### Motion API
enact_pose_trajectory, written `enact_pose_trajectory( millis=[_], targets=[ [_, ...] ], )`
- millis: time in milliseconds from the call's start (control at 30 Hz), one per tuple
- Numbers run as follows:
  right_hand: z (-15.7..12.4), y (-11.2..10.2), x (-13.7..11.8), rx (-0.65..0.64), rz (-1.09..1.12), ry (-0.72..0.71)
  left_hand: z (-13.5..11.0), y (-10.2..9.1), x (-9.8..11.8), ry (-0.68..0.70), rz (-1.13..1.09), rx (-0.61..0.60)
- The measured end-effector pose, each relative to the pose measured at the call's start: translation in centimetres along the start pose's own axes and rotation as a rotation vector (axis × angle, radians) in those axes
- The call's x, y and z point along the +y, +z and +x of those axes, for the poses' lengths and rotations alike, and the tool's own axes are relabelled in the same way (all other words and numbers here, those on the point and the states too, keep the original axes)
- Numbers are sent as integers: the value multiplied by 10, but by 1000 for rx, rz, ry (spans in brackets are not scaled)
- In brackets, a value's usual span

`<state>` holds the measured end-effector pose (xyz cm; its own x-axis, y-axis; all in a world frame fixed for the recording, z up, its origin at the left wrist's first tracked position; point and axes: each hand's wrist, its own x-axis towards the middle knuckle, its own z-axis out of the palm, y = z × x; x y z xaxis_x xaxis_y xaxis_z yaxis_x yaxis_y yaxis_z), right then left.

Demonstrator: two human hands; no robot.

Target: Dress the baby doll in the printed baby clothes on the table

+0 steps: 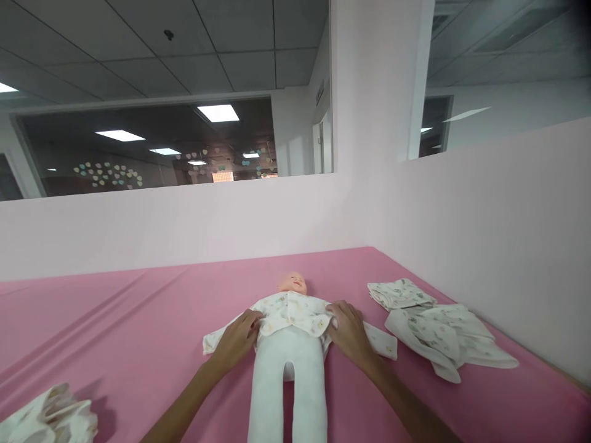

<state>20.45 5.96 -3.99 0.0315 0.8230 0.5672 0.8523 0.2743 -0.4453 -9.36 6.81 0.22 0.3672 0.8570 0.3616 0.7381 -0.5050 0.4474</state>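
Two hands, the left hand [241, 335] and the right hand [349, 329], have bent fingers against opposite side edges of one printed white shirt [289, 311]; whether they pinch the cloth I cannot tell. The shirt, two sleeves spread, lies on one face-up doll [294, 283] at lower centre, its two white legs [268, 387] pointing toward the bottom edge. On the pink worktop [152, 326], right of frame, are one folded cloth [399, 293] and one rumpled cloth [450, 335]; one crumpled cloth [53, 415] lies lower left.

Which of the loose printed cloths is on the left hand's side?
The crumpled cloth at bottom left, cut off by the picture's edge. The folded cloth and the rumpled cloth both lie on the right hand's side.
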Motion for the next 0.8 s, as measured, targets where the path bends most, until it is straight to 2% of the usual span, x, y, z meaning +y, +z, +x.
enact_pose_trajectory(
  millis=[100, 167, 233, 300, 400, 500, 567, 667, 733, 800],
  targets=[
    [-1, -6, -17, -59, 157, -192, 4, -6, 12, 9, -48, -1],
    [3, -8, -31, -103, 249, -217, 10, -7, 22, 20, -55, -21],
    [14, -7, -41, -143, 311, -140, 19, -4, 30, 12, -41, -39],
    [28, -2, -45, -153, 283, -8, 32, 0, 32, -48, -20, -3],
    [50, 7, -40, -99, 144, 136, 51, 8, 25, -168, 19, 101],
    [56, 13, -28, -46, 52, 168, 58, 12, 12, -210, 47, 128],
    [47, 14, -21, -33, 14, 152, 52, 13, 4, -207, 69, 127],
    [18, 8, -11, -37, -11, 31, 31, 10, 1, -189, 99, 104],
    [-4, 0, -4, -92, 0, -69, 14, 6, 3, -181, 88, 60],
    [-20, -8, 2, -200, 23, -134, 0, 0, 8, -144, 61, -17]
  ],
)
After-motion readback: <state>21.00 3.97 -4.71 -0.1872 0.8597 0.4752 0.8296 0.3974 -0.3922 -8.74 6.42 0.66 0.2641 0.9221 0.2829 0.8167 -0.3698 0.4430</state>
